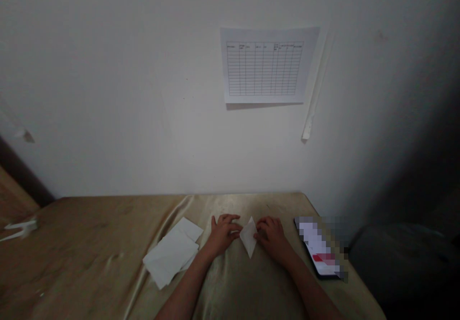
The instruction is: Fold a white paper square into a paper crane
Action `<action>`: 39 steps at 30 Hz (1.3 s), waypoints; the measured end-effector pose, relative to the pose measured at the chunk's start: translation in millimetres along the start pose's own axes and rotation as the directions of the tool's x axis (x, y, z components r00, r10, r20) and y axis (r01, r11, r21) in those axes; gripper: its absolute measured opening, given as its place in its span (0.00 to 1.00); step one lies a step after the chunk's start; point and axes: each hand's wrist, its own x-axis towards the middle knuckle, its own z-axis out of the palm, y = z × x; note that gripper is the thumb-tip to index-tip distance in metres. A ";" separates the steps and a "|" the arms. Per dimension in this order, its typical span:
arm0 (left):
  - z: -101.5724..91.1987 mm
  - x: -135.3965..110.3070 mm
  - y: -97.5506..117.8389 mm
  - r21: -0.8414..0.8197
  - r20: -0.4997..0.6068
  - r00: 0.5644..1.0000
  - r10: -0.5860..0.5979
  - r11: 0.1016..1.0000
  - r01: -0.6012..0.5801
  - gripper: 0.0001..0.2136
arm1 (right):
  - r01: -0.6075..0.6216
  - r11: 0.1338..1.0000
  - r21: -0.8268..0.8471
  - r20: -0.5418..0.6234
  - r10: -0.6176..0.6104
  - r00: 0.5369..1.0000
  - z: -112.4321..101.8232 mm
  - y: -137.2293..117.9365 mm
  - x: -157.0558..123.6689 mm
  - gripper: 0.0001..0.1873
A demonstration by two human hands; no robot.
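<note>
Grey-white wall point(136, 85) fills the upper view, above a table covered in shiny gold cloth point(104, 262). On the wall hangs a printed grid sheet point(265, 68). Overlapping white papers point(171, 257) lie left on the cloth; a lit phone point(309, 237), partly pixelated, lies right. The left hand point(223, 234) has fingers spread; the right hand point(273, 236) curls inward, whether pinching is impossible to tell. Between them is a small white paper diamond point(248, 237), right fingers at its edge.
</note>
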 end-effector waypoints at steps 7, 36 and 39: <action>-1.6 0.0 -0.8 -0.035 0.021 0.999 0.029 0.999 -0.028 0.10 | -0.001 1.000 0.006 -0.056 0.002 0.998 6.4 3.6 5.0 0.05; 8.1 -0.4 17.2 -0.047 -0.088 0.996 0.013 0.999 -0.017 0.03 | 0.034 0.999 0.030 -0.065 -0.032 0.997 9.1 -5.8 4.4 0.01; 10.7 -0.5 17.3 -0.042 -0.090 0.996 0.005 0.999 -0.009 0.03 | 0.036 0.999 0.030 -0.060 -0.034 0.998 7.3 -7.4 3.6 0.02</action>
